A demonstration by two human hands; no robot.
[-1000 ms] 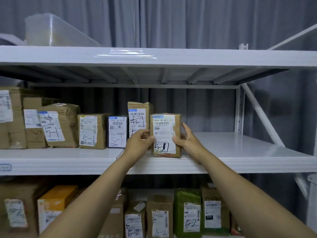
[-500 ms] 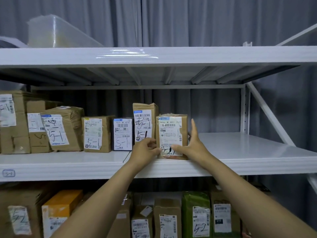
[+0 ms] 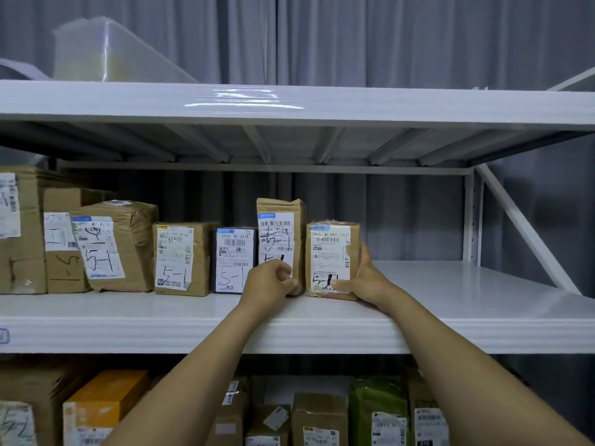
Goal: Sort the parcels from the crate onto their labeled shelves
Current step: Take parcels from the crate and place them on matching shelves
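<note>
Grey curtain (image 3: 386, 43) hangs behind a white metal rack, whose middle shelf (image 3: 467, 284) carries a row of labelled parcels along its left half, while its right half lies bare up to a slanted brace (image 3: 521, 226). At the right end of that row stands the parcel (image 3: 331, 252), a small brown box, upright on the shelf with its white label facing out and a handwritten mark low on the label, partly covered. The right hand (image 3: 367, 281) grasps it from the right: the thumb lies across the lower front over the label and the fingers run up the box's right side. Just beside it on the left is a tall parcel (image 3: 280, 217), touching or nearly touching it. The left hand (image 3: 269, 283) is curled into a loose fist against the tall parcel's lower front, with nothing seen in its grip. Further left stand a black parcel (image 3: 235, 259) and several brown ones, most marked 5-1. On the top shelf (image 3: 386, 101) a clear bin (image 3: 106, 56) lies tilted at the left. Below, more parcels show, among them a green parcel (image 3: 376, 410) and an orange box (image 3: 106, 394).
</note>
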